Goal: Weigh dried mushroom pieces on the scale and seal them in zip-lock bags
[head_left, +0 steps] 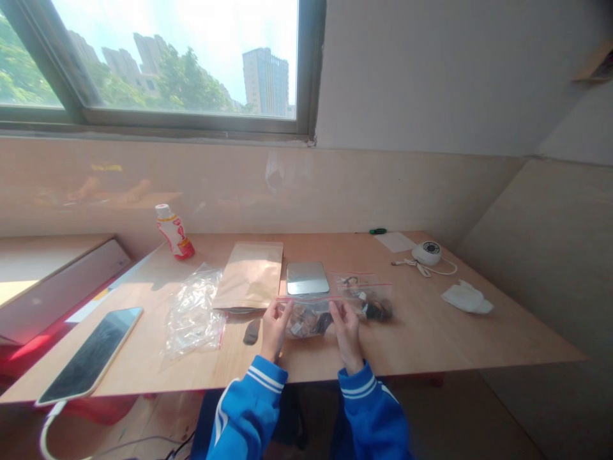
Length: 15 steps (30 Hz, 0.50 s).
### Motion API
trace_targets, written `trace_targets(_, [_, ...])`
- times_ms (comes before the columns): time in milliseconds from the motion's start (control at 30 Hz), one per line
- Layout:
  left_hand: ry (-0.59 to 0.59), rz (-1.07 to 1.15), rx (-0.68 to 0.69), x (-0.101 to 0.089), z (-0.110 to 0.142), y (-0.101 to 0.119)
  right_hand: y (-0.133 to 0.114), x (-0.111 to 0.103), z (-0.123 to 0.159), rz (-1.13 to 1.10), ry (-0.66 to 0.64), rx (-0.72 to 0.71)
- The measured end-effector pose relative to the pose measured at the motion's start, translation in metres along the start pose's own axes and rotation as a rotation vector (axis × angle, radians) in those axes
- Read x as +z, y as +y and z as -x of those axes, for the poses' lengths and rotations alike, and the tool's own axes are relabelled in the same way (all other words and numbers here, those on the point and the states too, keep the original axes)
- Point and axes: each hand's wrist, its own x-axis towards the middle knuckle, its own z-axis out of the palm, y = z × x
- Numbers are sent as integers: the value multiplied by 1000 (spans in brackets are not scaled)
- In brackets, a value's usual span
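Two bare hands work at the near edge of a wooden table [479,332], the left hand [275,329] and the right hand [347,335] coming out of blue sleeves [249,409] with white stripes. Both hands are closed on a clear zip bag [306,318] with a red seal line, one at each side, fingers and thumbs pinching the plastic, so the bag sits between them with small dark and tan pieces bunched inside (too jumbled to name from here). Whether it also rests on the table I can't tell. Just beyond the right hand lies a second zip bag [366,297], also packed with dark bits. Straight ahead of the hands sit a flat silver slab [308,278] and a brown paper envelope [249,275]. Left of the left hand are a small dark object [251,332], a crumpled plastic bag [194,313], and further off a phone [90,354] and a bottle [173,231] with a red label. Well to the right of the right hand are a round white device [427,253] with its white cord, a sheet of paper [395,241] and a white cloth [467,298].
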Motion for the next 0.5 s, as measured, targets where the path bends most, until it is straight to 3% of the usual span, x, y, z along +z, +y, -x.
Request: trace_targets(500, [-7,-58,6,0,0,0,2,1,-1,154,91,-33])
